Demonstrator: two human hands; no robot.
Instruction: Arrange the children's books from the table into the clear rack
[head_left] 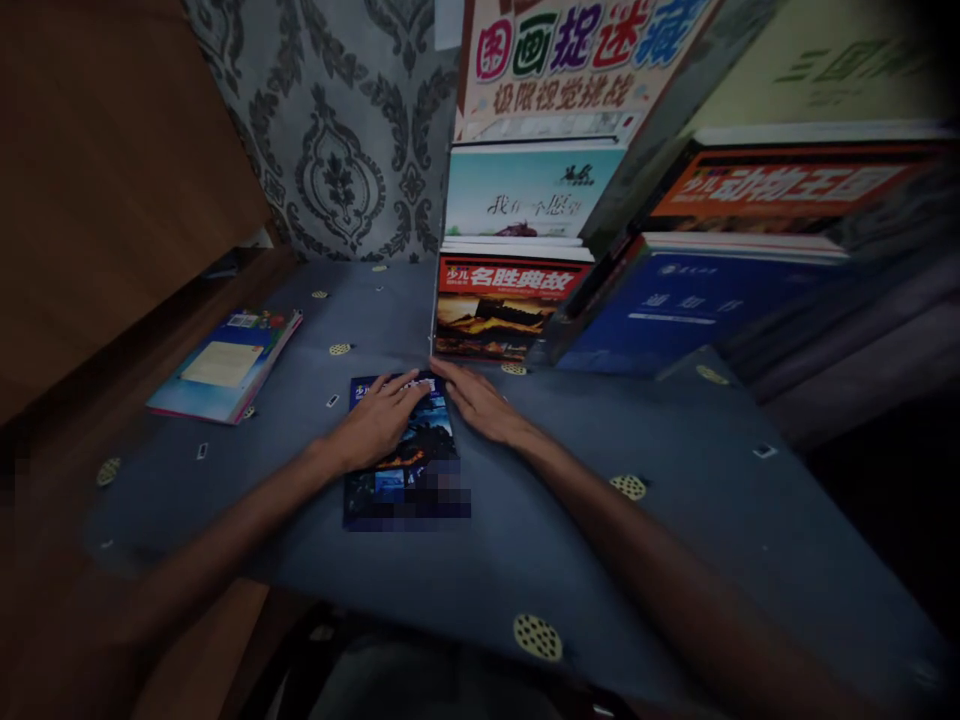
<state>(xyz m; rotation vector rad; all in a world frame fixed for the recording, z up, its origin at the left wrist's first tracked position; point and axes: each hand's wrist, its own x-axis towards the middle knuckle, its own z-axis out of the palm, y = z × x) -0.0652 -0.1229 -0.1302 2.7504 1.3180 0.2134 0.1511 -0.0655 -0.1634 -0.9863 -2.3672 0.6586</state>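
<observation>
Book (pixel 426 438) lies flat on table (pixel 300 385). I see left hand (pixel 382 420) atop, fingers slightly spread, likely steadying it; right hand (pixel 484 405), fingers narrow, borders right edge, contact unclear.

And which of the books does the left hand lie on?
The dark book lying flat: the left hand rests on its cover. The light-blue book lies apart to the left; the other books stand behind.
</observation>
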